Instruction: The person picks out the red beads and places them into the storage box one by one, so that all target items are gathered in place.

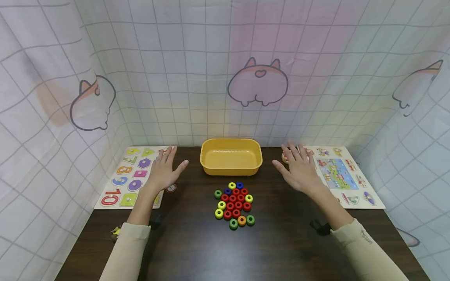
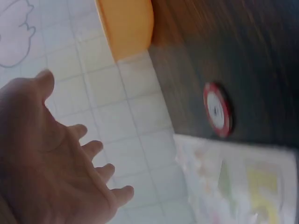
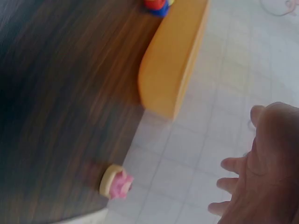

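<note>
My left hand [image 1: 163,173] is raised with fingers spread near the number and shape puzzle board [image 1: 121,171], holding nothing. In the left wrist view its palm [image 2: 56,163] faces the camera, and a round red-rimmed disc [image 2: 218,110] lies on the table. On the other side my right hand [image 1: 299,169], also with extended fingers, is above the inner edge of a picture puzzle board [image 1: 365,195]. Between the hands stands a yellow tub [image 1: 231,171]. In front of it lies a cluster of red, yellow, green, blue and orange rings [image 1: 236,213].
A small round piece with a pink figure [image 3: 117,182] sits near the table's back edge, partly behind the right hand in the head view. A small yellow-brown object [image 1: 115,233] lies by the left sleeve. A grid-patterned curtain [image 1: 211,78] encloses the dark table [image 1: 211,257].
</note>
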Available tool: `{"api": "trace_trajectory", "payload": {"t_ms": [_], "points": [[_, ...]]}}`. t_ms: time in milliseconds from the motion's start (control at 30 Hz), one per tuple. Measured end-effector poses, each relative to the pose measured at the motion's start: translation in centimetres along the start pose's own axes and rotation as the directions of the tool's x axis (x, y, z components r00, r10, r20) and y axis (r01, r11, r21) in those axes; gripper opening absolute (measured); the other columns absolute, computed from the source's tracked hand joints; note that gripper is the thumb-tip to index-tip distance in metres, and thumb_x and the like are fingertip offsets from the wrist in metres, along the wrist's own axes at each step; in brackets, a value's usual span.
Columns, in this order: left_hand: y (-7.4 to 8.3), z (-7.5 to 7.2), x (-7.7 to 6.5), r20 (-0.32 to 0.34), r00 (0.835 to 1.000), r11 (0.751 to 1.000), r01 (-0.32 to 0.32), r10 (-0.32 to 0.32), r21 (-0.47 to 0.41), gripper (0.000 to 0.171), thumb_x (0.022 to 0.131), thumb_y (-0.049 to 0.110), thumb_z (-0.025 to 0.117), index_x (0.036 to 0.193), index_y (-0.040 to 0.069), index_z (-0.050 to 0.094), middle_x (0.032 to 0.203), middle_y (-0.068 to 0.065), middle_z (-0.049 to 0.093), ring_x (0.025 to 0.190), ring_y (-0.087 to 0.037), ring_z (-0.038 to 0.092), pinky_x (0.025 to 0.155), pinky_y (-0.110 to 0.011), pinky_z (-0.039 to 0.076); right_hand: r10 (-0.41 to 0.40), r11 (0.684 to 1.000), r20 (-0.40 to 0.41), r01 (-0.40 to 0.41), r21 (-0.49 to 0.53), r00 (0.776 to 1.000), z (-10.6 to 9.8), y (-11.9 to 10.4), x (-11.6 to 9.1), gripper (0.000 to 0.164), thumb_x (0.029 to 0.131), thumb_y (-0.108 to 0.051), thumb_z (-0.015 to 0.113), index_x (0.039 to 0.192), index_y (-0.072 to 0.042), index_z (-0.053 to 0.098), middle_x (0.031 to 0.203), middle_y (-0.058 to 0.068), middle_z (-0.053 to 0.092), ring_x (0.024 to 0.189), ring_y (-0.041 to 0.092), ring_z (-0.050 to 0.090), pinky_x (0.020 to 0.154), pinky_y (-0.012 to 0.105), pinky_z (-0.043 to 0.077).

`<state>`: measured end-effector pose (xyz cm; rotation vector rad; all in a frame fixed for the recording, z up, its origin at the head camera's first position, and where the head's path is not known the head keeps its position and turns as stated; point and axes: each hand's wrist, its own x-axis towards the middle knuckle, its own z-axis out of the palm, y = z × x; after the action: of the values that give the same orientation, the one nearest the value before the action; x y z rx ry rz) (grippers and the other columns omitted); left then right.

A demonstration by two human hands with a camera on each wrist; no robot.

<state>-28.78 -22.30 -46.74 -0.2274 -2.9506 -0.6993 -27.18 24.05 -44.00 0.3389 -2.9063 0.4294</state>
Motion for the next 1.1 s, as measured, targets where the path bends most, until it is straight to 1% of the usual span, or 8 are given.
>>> {"api": "trace_trajectory", "payload": {"t_ms": [300, 433, 567, 733, 833, 900, 967, 1100], "points": [[1.8, 1.5, 0.4, -0.044, 0.999, 0.95, -0.028, 0.015, -0.311, 0.076, 0.1, 0.058, 0.035, 0.158, 0.014, 0.013, 0.163, -0.014, 0.012, 0.15, -0.034, 0.007, 0.119, -0.058, 0.011, -0.075, 0.967, -0.019, 0.078, 0.243, 0.997, -0.1, -3.0, -1.9, 0.067, 0.1, -0.056, 0.04, 0.153, -0.015, 0.032, 0.161, 0.008, 0.021, 0.149, 0.034, 0.014, 0.114, 0.065, 0.018], [2.5, 2.6, 0.7, -0.067, 0.998, 0.898, -0.009, -0.022, -0.44, 0.073, 0.1, 0.059, 0.036, 0.157, 0.017, 0.017, 0.163, -0.01, 0.014, 0.149, -0.03, 0.011, 0.119, -0.055, 0.014, -0.029, 0.925, 0.012, 0.022, 0.379, 1.0, 0.2, -4.2, -2.9, 0.059, 0.097, -0.058, 0.047, 0.144, -0.021, 0.048, 0.149, 0.002, 0.045, 0.134, 0.027, 0.045, 0.106, 0.055, 0.041], [3.1, 3.9, 1.0, -0.078, 0.993, 0.805, 0.021, -0.084, -0.593, 0.074, 0.099, 0.059, 0.04, 0.155, 0.015, 0.023, 0.16, -0.013, 0.022, 0.147, -0.031, 0.021, 0.118, -0.052, 0.023, 0.001, 0.824, 0.123, -0.07, 0.563, 0.992, 1.0, -5.1, -3.7, 0.039, 0.093, -0.051, 0.06, 0.122, -0.025, 0.066, 0.117, 0.0, 0.069, 0.093, 0.019, 0.07, 0.078, 0.042, 0.059], [4.0, 5.3, 1.3, -0.014, 0.988, 0.621, 0.087, -0.156, -0.779, 0.069, 0.1, 0.05, 0.046, 0.154, 0.012, 0.026, 0.157, -0.011, 0.03, 0.144, -0.025, 0.03, 0.116, -0.045, 0.03, -0.082, 0.67, 0.309, -0.177, 0.721, 0.947, 3.3, -5.6, -4.2, 0.027, 0.093, -0.03, 0.067, 0.114, -0.013, 0.071, 0.113, 0.012, 0.07, 0.084, 0.028, 0.073, 0.075, 0.045, 0.06], [4.8, 5.7, 1.3, 0.036, 0.984, 0.483, 0.117, -0.174, -0.868, 0.065, 0.101, 0.036, 0.051, 0.154, 0.008, 0.025, 0.158, -0.012, 0.027, 0.144, -0.025, 0.03, 0.117, -0.042, 0.03, -0.108, 0.666, 0.358, -0.2, 0.719, 0.927, 4.7, -5.9, -4.4, 0.026, 0.093, -0.024, 0.068, 0.114, -0.009, 0.071, 0.113, 0.012, 0.069, 0.083, 0.03, 0.073, 0.073, 0.045, 0.06], [5.4, 5.9, 1.1, 0.055, 0.979, 0.428, 0.135, -0.194, -0.894, 0.064, 0.101, 0.027, 0.055, 0.153, 0.005, 0.026, 0.158, -0.014, 0.027, 0.144, -0.027, 0.03, 0.117, -0.042, 0.03, -0.121, 0.678, 0.372, -0.197, 0.708, 0.92, 5.5, -6.1, -4.4, 0.023, 0.092, -0.022, 0.068, 0.112, -0.01, 0.072, 0.111, 0.011, 0.07, 0.08, 0.029, 0.073, 0.069, 0.044, 0.061], [5.9, 6.1, 1.0, 0.062, 0.975, 0.404, 0.146, -0.215, -0.903, 0.063, 0.099, 0.021, 0.057, 0.152, 0.004, 0.027, 0.157, -0.017, 0.028, 0.144, -0.029, 0.031, 0.116, -0.042, 0.031, -0.133, 0.701, 0.378, -0.183, 0.689, 0.916, 6.2, -6.3, -4.4, 0.021, 0.092, -0.021, 0.069, 0.111, -0.012, 0.073, 0.11, 0.009, 0.07, 0.076, 0.027, 0.073, 0.066, 0.042, 0.061], [6.2, 7.0, 1.2, 0.028, 0.966, 0.4, 0.132, -0.256, -0.907, 0.062, 0.098, 0.013, 0.058, 0.152, 0.005, 0.028, 0.155, -0.019, 0.03, 0.142, -0.032, 0.035, 0.113, -0.041, 0.037, -0.146, 0.732, 0.378, -0.157, 0.663, 0.914, 6.9, -6.7, -4.2, 0.019, 0.091, -0.019, 0.07, 0.109, -0.014, 0.074, 0.107, 0.006, 0.07, 0.072, 0.025, 0.072, 0.062, 0.04, 0.061]]}}
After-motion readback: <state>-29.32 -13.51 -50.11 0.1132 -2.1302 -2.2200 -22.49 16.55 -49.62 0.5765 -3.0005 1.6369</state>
